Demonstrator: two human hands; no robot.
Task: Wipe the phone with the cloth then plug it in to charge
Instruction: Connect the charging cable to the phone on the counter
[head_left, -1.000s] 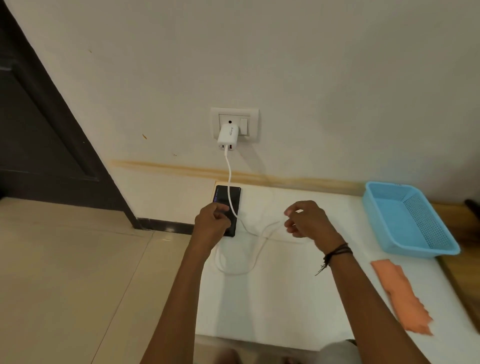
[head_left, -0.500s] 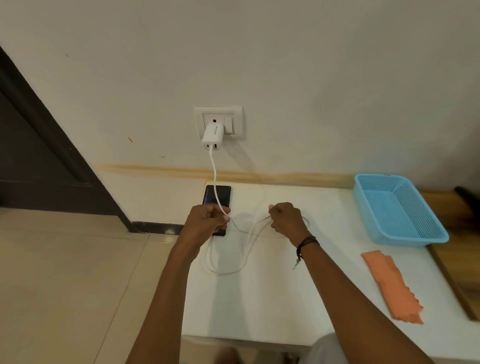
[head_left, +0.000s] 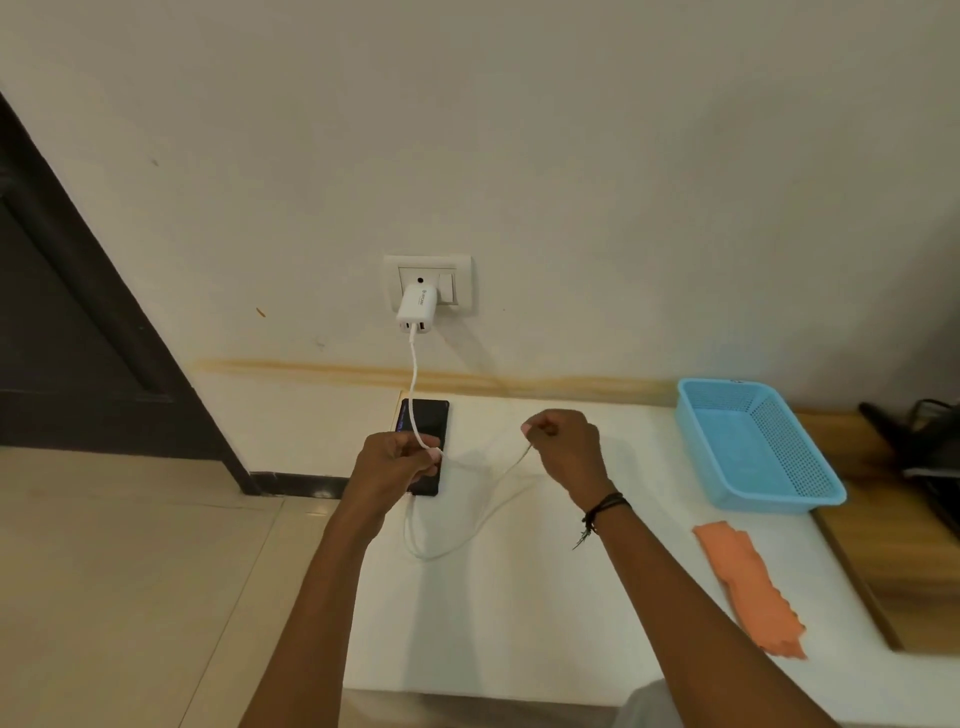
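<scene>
One view, head camera. We hold the white cable (head_left: 415, 395) pinched in left hand (head_left: 387, 467) and right hand (head_left: 563, 447); phone (head_left: 423, 423) lies on the surface (head_left: 519, 623) under the left hand, cloth (head_left: 748, 587) set aside at right. Step, as we judge: plugging in. Next: find the connector, seat it in the phone's port.

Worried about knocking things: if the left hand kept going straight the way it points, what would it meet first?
Probably the phone, lying just past the left hand; beyond it, the wall. Depth is uncertain.
</scene>
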